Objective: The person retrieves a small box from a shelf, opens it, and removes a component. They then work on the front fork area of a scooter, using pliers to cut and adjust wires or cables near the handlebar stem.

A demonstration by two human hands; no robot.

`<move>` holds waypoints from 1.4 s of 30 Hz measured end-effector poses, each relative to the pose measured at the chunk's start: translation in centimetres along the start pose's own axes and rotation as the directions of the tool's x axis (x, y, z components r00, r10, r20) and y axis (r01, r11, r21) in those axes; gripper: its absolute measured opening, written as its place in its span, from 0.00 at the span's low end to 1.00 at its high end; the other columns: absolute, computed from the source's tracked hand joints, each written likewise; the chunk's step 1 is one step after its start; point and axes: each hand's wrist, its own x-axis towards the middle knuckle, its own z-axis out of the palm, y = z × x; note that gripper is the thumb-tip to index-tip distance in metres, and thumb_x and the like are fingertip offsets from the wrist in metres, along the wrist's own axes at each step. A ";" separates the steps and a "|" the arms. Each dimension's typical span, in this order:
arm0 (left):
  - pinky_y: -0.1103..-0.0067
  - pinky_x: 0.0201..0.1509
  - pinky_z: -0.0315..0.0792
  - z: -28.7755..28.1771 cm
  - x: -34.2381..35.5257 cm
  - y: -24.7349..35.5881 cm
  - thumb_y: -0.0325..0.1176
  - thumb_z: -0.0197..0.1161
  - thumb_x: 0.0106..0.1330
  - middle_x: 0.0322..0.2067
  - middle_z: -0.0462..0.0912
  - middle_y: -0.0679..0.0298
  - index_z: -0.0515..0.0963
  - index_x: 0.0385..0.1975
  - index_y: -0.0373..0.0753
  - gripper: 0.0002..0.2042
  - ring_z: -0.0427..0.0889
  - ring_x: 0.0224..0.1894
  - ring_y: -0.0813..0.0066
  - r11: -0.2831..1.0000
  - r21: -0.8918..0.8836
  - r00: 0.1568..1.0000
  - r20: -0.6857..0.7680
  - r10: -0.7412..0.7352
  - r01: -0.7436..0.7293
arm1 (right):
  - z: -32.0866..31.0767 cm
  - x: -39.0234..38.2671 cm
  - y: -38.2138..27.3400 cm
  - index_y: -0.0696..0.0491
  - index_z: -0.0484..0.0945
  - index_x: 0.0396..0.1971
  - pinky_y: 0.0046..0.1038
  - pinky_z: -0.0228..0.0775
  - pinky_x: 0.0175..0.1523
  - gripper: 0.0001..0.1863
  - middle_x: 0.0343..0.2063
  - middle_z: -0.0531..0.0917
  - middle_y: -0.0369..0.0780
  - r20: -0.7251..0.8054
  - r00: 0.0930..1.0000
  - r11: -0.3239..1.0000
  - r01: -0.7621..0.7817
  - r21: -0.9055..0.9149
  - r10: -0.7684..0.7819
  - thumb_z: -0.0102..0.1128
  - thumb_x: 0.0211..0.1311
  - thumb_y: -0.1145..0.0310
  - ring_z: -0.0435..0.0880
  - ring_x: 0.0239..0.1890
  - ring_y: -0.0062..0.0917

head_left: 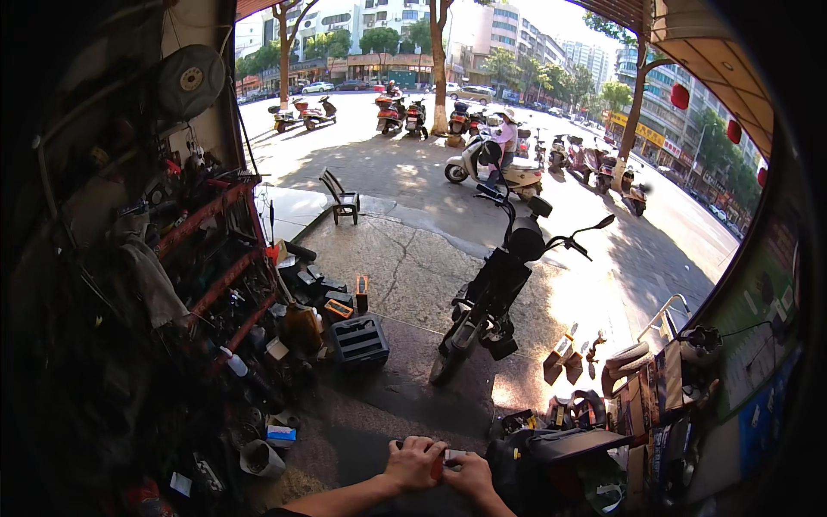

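Low at the centre of the head view, my left hand (412,464) is closed on a small dark-and-red object (438,466), mostly covered by its fingers. Right beside it, my right hand (469,474) grips a small pale, silvery piece (455,457) at the same object, thumb and fingers bent. What exactly the object is cannot be made out. Both forearms rise from the lower edge, over a dark stone floor (345,418).
A black scooter (491,302) stands ahead. Left are a red tool rack (215,293), a grey case (358,343) and a chair (343,204); right are cartons (655,414) and parts. Outside, a person in pink (506,138) is at a white scooter (517,177).
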 end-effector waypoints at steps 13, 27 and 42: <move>0.44 0.62 0.64 -2.5 11.9 -5.1 0.54 0.74 0.48 0.61 0.74 0.60 0.72 0.65 0.51 0.40 0.68 0.67 0.55 0.983 0.022 0.982 0.036 -0.184 0.183 | 0.6 17.9 0.4 0.53 0.89 0.34 0.37 0.79 0.47 0.13 0.35 0.87 0.47 -0.192 0.969 0.928 0.213 0.306 -0.159 0.66 0.58 0.59 0.87 0.39 0.42; 0.44 0.64 0.60 -4.7 25.4 -5.1 0.55 0.74 0.48 0.61 0.73 0.60 0.72 0.64 0.51 0.39 0.67 0.68 0.56 0.926 0.109 0.932 -0.024 -0.361 0.362 | -5.9 32.8 1.1 0.50 0.90 0.37 0.34 0.79 0.50 0.19 0.40 0.87 0.47 0.241 0.936 0.928 0.170 0.330 -0.257 0.74 0.48 0.54 0.88 0.42 0.40; 0.42 0.63 0.61 -7.9 37.5 -12.8 0.47 0.74 0.49 0.61 0.72 0.60 0.70 0.66 0.51 0.39 0.68 0.67 0.55 0.986 -0.060 0.987 -0.029 -0.158 0.156 | -9.5 43.3 -1.4 0.59 0.85 0.37 0.29 0.77 0.45 0.13 0.34 0.86 0.44 -0.080 0.974 0.910 0.228 0.347 -0.214 0.68 0.52 0.68 0.86 0.37 0.28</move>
